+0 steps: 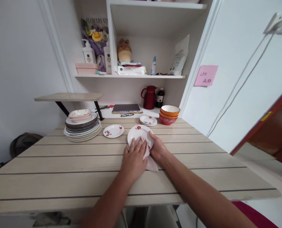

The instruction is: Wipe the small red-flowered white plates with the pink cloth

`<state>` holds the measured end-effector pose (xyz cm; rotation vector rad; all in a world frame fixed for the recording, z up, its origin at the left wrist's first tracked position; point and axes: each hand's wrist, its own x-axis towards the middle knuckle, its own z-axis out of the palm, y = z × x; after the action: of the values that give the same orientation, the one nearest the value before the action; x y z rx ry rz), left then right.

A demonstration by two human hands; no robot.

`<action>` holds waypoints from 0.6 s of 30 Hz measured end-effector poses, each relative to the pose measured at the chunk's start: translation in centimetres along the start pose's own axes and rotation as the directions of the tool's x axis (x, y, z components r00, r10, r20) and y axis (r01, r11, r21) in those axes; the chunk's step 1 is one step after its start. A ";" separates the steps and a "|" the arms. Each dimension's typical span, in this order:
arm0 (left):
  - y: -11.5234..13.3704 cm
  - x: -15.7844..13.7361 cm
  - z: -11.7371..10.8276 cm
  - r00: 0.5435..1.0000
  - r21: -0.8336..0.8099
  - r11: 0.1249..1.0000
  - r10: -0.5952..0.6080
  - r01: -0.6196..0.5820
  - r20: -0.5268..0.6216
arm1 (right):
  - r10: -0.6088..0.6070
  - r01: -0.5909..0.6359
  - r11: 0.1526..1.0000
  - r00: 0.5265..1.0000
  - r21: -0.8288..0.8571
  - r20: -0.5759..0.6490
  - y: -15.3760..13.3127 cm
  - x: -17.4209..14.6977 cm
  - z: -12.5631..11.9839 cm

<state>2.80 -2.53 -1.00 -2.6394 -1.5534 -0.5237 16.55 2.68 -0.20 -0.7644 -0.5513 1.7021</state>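
A small white plate with red flowers [135, 132] is tilted up above the table, and my right hand [159, 148] grips its right edge, thumb near the rim. My left hand [135, 160] presses a pale pink cloth [151, 164] against the plate's face, fingers bent over the fabric. The cloth's loose end hangs below, between my wrists. To the left of the held plate, a similar flowered plate [113, 131] lies flat on the table. Behind it to the right sits a short stack of matching small plates [148, 120].
At the left stands a tall stack of plates [82, 128] topped by pink-edged dishes [80, 114], beside a small raised shelf [68, 97]. Orange and red bowls [169, 114] are stacked at the back right. Behind are a laptop [126, 108], glasses [127, 115] and a red jug [150, 97].
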 end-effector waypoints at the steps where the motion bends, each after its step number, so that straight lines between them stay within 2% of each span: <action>1: 0.1 0.0 -0.1 0.999 0.010 0.999 -0.035 0.035 -0.016 | -0.001 0.001 1.000 1.000 -0.002 -0.006 0.0 -0.1 0.2; 6: 0.2 0.1 -0.2 0.989 0.025 0.990 -0.138 0.140 -0.061 | -0.034 0.033 0.999 0.999 -0.031 -0.035 -0.1 -0.4 0.8; 12: 0.4 0.2 0.0 0.977 0.048 0.980 -0.188 0.193 -0.096 | -0.037 0.037 0.999 0.999 -0.024 -0.018 0.0 -0.2 0.6; 15: 0.2 0.3 0.0 0.987 0.051 0.988 -0.142 0.146 -0.078 | -0.041 0.041 0.999 0.999 -0.011 -0.012 0.0 0.0 0.3; 18: -0.4 0.2 0.0 0.999 0.019 0.999 -0.030 0.030 -0.028 | -0.034 0.034 0.999 0.999 0.003 -0.030 -0.1 0.1 0.1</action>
<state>2.56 -2.16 -0.99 -2.5872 -1.5843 -0.5426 16.53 2.78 -0.09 -0.7724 -0.5373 1.6577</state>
